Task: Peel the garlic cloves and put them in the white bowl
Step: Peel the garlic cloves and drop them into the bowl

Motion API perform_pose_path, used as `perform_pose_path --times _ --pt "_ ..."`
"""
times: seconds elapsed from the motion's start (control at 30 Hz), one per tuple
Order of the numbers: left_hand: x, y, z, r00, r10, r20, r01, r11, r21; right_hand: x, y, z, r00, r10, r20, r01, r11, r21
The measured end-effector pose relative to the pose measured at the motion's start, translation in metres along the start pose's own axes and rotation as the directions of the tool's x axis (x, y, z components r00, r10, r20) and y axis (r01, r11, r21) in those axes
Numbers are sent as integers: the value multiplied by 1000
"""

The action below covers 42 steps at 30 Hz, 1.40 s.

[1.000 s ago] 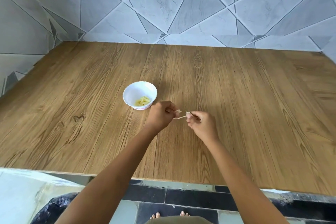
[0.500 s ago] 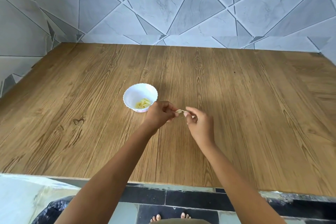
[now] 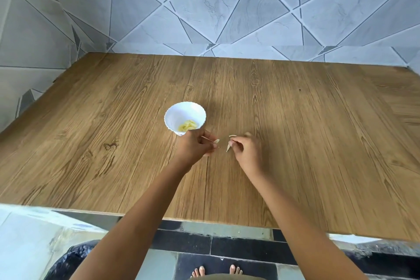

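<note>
Both hands are held low over the wooden tabletop point(image 3: 295, 143), close together near its middle. The left hand point(image 3: 197, 146) is curled, and a small pale garlic piece point(image 3: 216, 141) is pinched in its grip, the tip poking out toward the other hand; whether bare clove or skin is showing there cannot be told at this size. The right hand point(image 3: 246, 150) is curled as well, with a thin sliver of skin point(image 3: 228, 148) pinched at the fingertips and hanging downward. A small gap is seen between the two pieces: apart, not touching. The white bowl point(image 3: 173, 116) is set upright on the tabletop just beyond the left hand, its near edge partly hidden behind the knuckles, and a little heap of yellowish peeled cloves point(image 3: 188, 125) is seen lying in its bottom. Behind the tabletop, a grey tiled wall point(image 3: 216, 2) crossed by dark lines is seen. Below the near edge, the floor point(image 3: 238, 250) is shown in dark and pale tiles, bare toes point(image 3: 234, 270) are seen at the bottom, and a dark bag point(image 3: 66, 261) is caught at lower left.
</note>
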State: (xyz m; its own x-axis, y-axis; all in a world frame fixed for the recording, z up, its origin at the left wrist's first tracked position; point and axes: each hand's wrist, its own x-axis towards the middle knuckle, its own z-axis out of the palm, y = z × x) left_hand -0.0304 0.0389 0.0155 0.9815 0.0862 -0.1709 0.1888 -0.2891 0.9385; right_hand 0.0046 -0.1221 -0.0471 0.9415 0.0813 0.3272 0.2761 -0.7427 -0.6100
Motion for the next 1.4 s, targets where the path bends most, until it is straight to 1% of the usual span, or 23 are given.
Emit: perform_pose_path --times 0.1,0.17,0.23,0.27,0.3,0.37,0.4,0.47,0.53,0.6,0.67,0.7,0.73,0.8,0.9,0.97,1.03,1.07,1.17,1.2,1.27,1.33,1.4 --pt "-8 -1 -2 1000 10 -16 -10 1000 17 -1 -4 5 998 19 -63 -21 999 -36" --pt "-15 -2 -2 999 25 -39 -25 999 22 -7 -12 -4 993 -4 -119 4 1000 2" --pt "-23 -2 -3 997 49 -52 -47 998 30 -20 -18 -15 990 -50 -134 52 999 15" --pt "-27 -3 -3 997 63 -48 -61 997 38 -29 -20 -21 993 -58 -101 63 997 50" --pt "-32 -4 -3 996 80 -41 -78 995 60 -39 -23 -25 998 -42 -37 46 992 119" --pt "-41 -7 -3 994 111 -22 -107 985 139 -57 -28 -32 990 17 137 -55 959 278" --pt "-44 -9 -3 992 122 -11 -119 979 166 -64 -30 -33 982 44 186 -103 941 322" --pt "-47 -13 -3 991 131 7 -130 976 173 -73 -32 -32 976 89 196 -153 926 344" --pt "-50 -14 -4 991 136 5 -134 971 198 -75 -34 -30 978 87 192 -148 931 334" --pt "-50 -16 -6 987 159 2 -154 955 252 -77 -35 -28 987 32 159 -71 966 250" --pt "-51 -17 -8 984 175 12 -171 940 295 -82 -31 -22 991 -84 101 79 995 57" --pt "-51 -18 -9 984 179 26 -178 929 324 -85 -28 -18 989 -115 96 120 992 -39" --pt "-50 -18 -10 982 185 41 -188 914 360 -89 -25 -15 987 -121 109 134 984 -115" --pt "-51 -17 -11 979 193 66 -203 884 421 -95 -22 -13 983 -103 149 134 969 -209" --pt "-55 -12 -12 970 218 111 -244 840 484 -96 -21 -12 983 -92 161 129 963 -236" --pt "-56 -10 -12 952 274 133 -303 799 519 -95 -23 -13 982 -84 169 121 968 -221" --pt "-53 -13 -11 925 345 158 -371 734 568 -96 -23 -14 982 -89 166 124 968 -217" --pt "-51 -17 -10 915 361 181 -391 680 621 -97 -23 -14 982 -91 165 126 968 -217" --pt "-50 -24 -5 882 393 261 -428 434 792 -96 -23 -15 982 -91 166 127 967 -219" --pt "-51 -25 -4 872 396 287 -439 376 816 -96 -23 -14 981 -91 169 128 967 -222" --pt "-53 -24 -4 851 406 334 -467 294 834 -95 -23 -13 981 -90 173 128 965 -228" --pt "-54 -26 -5 822 451 347 -488 246 837 -96 -22 -13 980 -86 178 127 965 -230" --pt "-56 -30 -4 812 471 346 -494 236 837 -95 -22 -13 981 -89 171 130 961 -244"
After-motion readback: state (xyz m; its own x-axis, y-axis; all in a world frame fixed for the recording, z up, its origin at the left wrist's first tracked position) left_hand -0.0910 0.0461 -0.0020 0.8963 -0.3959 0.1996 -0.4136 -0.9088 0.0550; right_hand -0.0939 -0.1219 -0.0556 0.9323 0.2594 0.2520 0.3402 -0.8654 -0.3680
